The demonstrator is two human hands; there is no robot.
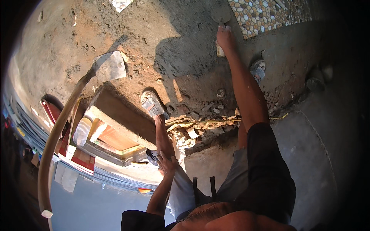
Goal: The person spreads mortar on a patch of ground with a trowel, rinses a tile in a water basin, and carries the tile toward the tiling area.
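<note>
My right hand [225, 37] is closed around the pale handle of a trowel [221, 14], reaching far ahead. The trowel's grey blade lies against the wet grey mortar [185, 54], close to the corner of a pebble-patterned panel [258, 19]. Below my fist, the butt of the handle sticks out. My left hand [168, 163] rests on my bent left knee, its fingers spread and nothing in them.
A long-handled hoe or shovel [111, 66] lies at the left. Nearby are a cement-edged box frame [119, 134], a clear plastic bottle [82, 131] and crumpled paper [185, 138]. My sandalled left foot [153, 104] stands on rough soil. Dark shoes [317, 80] sit at right.
</note>
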